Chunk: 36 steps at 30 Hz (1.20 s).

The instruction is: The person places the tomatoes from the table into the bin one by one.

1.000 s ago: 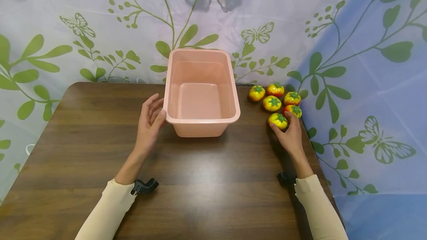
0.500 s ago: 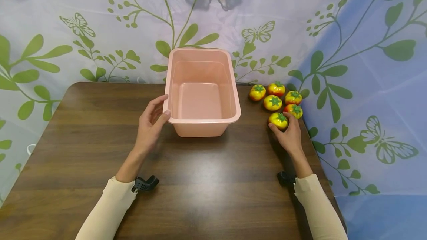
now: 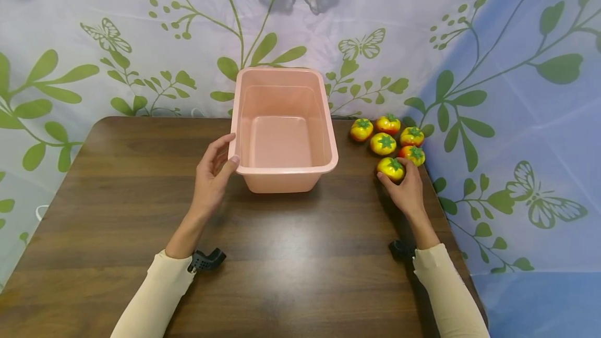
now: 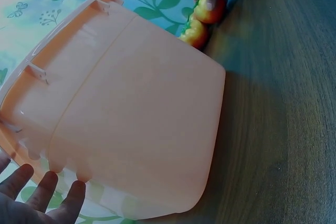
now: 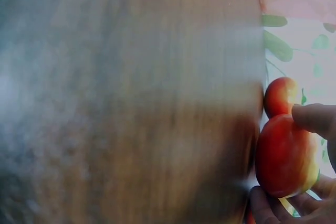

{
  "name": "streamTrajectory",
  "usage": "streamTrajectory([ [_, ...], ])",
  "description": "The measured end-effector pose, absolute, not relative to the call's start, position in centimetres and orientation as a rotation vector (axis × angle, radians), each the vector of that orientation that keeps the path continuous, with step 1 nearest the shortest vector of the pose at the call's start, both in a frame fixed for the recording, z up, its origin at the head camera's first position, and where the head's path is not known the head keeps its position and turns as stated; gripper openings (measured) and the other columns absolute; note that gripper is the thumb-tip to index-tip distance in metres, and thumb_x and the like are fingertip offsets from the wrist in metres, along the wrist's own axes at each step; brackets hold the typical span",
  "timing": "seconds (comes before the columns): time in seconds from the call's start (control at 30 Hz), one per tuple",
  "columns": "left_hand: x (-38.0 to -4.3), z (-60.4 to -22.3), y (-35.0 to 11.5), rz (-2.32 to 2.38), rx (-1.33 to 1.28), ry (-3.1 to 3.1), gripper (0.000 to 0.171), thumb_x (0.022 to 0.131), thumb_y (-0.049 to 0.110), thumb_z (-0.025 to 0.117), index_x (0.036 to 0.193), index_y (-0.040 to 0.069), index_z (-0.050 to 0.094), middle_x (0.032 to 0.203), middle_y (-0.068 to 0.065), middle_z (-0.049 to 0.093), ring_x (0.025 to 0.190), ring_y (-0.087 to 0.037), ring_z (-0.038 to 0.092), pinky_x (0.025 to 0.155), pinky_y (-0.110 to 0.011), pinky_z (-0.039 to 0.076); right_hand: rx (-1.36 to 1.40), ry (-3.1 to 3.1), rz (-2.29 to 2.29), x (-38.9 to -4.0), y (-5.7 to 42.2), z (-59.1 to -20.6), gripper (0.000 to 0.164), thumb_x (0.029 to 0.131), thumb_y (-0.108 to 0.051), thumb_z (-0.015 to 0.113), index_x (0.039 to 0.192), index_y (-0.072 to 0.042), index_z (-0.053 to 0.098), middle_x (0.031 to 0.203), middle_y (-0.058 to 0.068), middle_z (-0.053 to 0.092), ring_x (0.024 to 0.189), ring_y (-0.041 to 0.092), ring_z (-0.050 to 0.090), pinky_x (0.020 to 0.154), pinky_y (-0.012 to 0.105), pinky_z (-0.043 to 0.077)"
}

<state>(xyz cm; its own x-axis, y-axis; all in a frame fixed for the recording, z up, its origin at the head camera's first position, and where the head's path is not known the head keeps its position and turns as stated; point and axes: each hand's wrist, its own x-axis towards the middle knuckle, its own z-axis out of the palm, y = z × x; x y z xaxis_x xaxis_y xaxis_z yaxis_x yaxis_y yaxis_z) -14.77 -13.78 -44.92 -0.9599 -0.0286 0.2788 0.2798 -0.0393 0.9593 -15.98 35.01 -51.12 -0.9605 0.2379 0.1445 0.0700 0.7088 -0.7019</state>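
A: What is different from a second ago?

B: The left hand (image 3: 210, 180). It has edged in, so its fingers now reach the left rim (image 3: 234, 142) of the basin (image 3: 283, 183); the left wrist view shows them spread outside the wall, not clenched.

A: And the right hand (image 3: 407, 191)?

B: Hardly changed. It has thumb and fingers around the nearest tomato (image 3: 390, 169), at the right end of the tabletop (image 3: 291, 254). Whether any weight is off the wood, nobody can tell from here.

A: So the hands are well apart, with only the right one gripping?

B: Yes. The left looks more like a steadying touch.

A: What does that mean for the work?

B: Probably that the basin is braced and one tomato secured. The other five tomatoes (image 3: 383, 144) sit grouped just beyond, so all six are outside the basin.
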Motion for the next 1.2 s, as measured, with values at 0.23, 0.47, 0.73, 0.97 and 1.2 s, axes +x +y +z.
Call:
streamTrajectory([
  [0.23, -14.5, -44.8, -13.7, -2.122, -0.272, -2.003, 0.049, 0.106, 0.006, 0.062, 0.155, 0.011, 0.055, 0.159, -0.010, 0.056, 0.139, -0.025, 0.060, 0.110, -0.020, 0.053, -0.228, -2.670, 1.097, -16.1, 34.9, -50.1, 0.075, 0.095, -0.036, 0.081, 0.151, 0.000, 0.047, 0.151, 0.028, 0.052, 0.138, 0.045, 0.051, 0.122, 0.062, 0.038],
  [0.47, -14.5, -44.8, -13.7, -2.130, -0.265, -2.005, 0.050, 0.107, 0.009, 0.062, 0.156, 0.013, 0.055, 0.160, -0.009, 0.055, 0.141, -0.037, 0.058, 0.108, -0.020, 0.054, -0.221, -2.604, 1.102, -16.3, 34.7, -48.0, 0.076, 0.093, -0.034, 0.082, 0.152, 0.000, 0.048, 0.150, 0.029, 0.054, 0.140, 0.045, 0.051, 0.122, 0.062, 0.038],
  [0.73, -14.6, -45.0, -13.7, -2.144, -0.263, -1.981, 0.049, 0.107, 0.007, 0.062, 0.155, 0.013, 0.056, 0.159, -0.009, 0.056, 0.140, -0.037, 0.058, 0.107, -0.020, 0.055, -0.163, -2.565, 1.102, -17.1, 34.4, -44.9, 0.074, 0.094, -0.032, 0.081, 0.152, 0.001, 0.048, 0.148, 0.029, 0.054, 0.131, 0.043, 0.053, 0.110, 0.059, 0.044],
  [0.97, -14.5, -45.1, -13.6, -2.167, -0.265, -1.960, 0.050, 0.107, 0.006, 0.062, 0.155, 0.012, 0.055, 0.159, -0.010, 0.055, 0.142, -0.043, 0.056, 0.105, -0.019, 0.056, -0.148, -2.566, 1.055, -17.4, 34.2, -43.8, 0.074, 0.094, -0.034, 0.081, 0.152, -0.001, 0.049, 0.150, 0.027, 0.053, 0.135, 0.042, 0.052, 0.116, 0.058, 0.041],
  [1.2, -14.5, -45.1, -13.5, -2.172, -0.273, -1.956, 0.050, 0.107, 0.006, 0.062, 0.156, 0.011, 0.055, 0.160, -0.011, 0.055, 0.141, -0.043, 0.056, 0.104, -0.019, 0.056, -0.140, -2.567, 1.047, -17.6, 33.9, -43.2, 0.074, 0.095, -0.037, 0.080, 0.153, -0.003, 0.049, 0.152, 0.025, 0.053, 0.137, 0.042, 0.051, 0.118, 0.061, 0.041],
])
